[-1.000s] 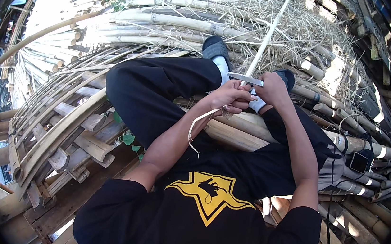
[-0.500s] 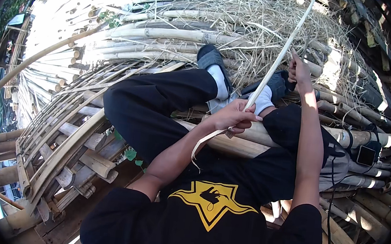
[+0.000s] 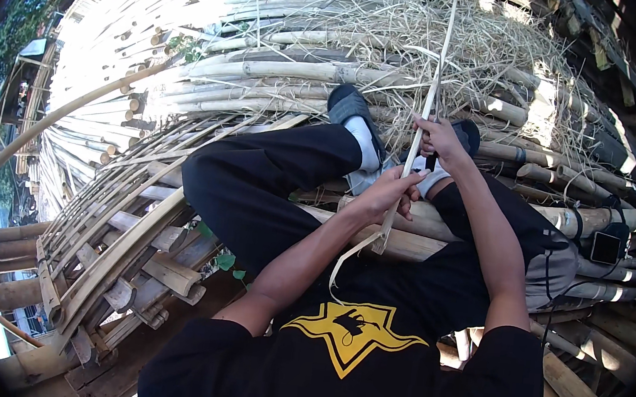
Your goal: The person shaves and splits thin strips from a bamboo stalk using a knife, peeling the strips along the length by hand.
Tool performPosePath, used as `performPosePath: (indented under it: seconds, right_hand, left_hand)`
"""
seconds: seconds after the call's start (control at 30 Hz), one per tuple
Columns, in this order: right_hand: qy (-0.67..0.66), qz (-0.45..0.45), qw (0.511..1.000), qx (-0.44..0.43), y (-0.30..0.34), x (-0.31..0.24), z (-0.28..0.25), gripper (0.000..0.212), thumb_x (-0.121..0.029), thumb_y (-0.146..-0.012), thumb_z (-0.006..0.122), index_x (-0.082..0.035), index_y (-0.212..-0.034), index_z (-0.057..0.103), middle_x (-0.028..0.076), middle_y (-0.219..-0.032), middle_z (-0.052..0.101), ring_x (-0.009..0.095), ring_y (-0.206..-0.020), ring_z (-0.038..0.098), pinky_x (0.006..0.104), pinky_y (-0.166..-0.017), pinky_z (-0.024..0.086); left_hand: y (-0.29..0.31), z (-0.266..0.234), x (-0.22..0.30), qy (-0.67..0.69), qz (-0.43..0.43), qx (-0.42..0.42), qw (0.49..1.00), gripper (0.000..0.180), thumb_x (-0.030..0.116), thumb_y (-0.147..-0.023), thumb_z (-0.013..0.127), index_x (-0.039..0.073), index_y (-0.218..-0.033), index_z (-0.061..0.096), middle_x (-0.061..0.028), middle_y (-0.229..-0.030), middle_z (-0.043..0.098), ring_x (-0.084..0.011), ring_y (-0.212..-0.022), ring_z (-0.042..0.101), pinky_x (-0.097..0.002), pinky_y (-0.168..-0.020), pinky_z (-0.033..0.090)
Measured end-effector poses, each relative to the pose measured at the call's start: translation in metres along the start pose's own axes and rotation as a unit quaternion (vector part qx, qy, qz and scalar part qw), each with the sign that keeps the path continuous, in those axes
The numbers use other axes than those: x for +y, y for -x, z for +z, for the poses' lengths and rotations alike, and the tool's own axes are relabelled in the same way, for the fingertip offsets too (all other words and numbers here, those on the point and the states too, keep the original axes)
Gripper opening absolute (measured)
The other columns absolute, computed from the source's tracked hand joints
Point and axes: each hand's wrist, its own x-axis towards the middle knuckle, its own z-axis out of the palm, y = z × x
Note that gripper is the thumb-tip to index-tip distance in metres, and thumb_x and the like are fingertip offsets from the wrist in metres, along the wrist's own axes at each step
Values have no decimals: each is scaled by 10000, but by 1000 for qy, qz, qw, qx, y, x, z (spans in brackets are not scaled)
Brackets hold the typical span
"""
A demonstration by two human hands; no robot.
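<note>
A long pale bamboo strip (image 3: pixel 430 102) runs from my lap up past my feet to the top edge of the view. My left hand (image 3: pixel 389 196) is closed round its near part, and a thin curled shaving (image 3: pixel 342 263) hangs off the near end. Farther up the strip, my right hand (image 3: pixel 440 143) is closed on a knife; its dark handle (image 3: pixel 431 162) pokes out below the fist. The narrow blade lies along the strip, mostly hidden by it. Both hands are close together above my crossed legs.
Stacked bamboo poles (image 3: pixel 293 70) spread ahead, with a heap of pale shavings (image 3: pixel 487 61) on them. Split bamboo pieces (image 3: pixel 171 272) lie at left, below a bent pole (image 3: pixel 46 127). A small device with a dark screen (image 3: pixel 604 248) sits at right, trailing a cable.
My right hand has come down and left with the knife, from out at the right to the strip, near my left hand. The strip has swung more upright.
</note>
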Motion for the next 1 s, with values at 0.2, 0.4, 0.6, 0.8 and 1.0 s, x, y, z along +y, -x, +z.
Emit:
performPosePath:
  seconds: [0.2,0.4,0.6,0.8,1.0]
  right_hand:
    - [90,23,995,23,7,-12,1,362,-368,-863,600,-33,-731,563,-48,-484,369,63,-398,350,256,-391,281]
    - [529,-109,835,111,24,-20,-1,468,-420,-827,574,28,-692,597,185,-634,576,295,-617,587,406,-610,447]
    - [610,-45,789,60,26,-4,6,345,-313,-819,565,17,-839,660,250,-832,628,388,-846,613,442,-763,486]
    - [626,-58,774,80,19,-1,-3,315,-283,-817,577,14,-874,664,248,-854,631,379,-855,617,438,-759,494]
    - [616,-93,777,91,13,10,-7,358,-346,-836,565,2,-804,643,232,-804,620,396,-799,601,456,-713,476]
  left_hand:
    - [-5,-9,-3,76,65,100,990,228,270,-976,416,49,-944,460,19,-617,415,-32,-391,283,-188,-334,224]
    - [-18,-24,14,49,97,119,987,257,264,-976,414,24,-981,508,11,-619,451,-47,-395,331,-197,-349,289]
    - [-17,-31,21,3,108,67,992,275,275,-967,434,34,-1077,509,-9,-656,516,-77,-428,468,-232,-396,431]
    - [1,-18,25,-101,-24,28,994,510,237,-918,539,126,-1362,314,-41,-711,540,-146,-530,583,-271,-505,514]
    - [-11,-36,5,-52,-9,66,996,469,100,-867,605,-28,-1260,383,-71,-754,581,-160,-621,617,-303,-612,550]
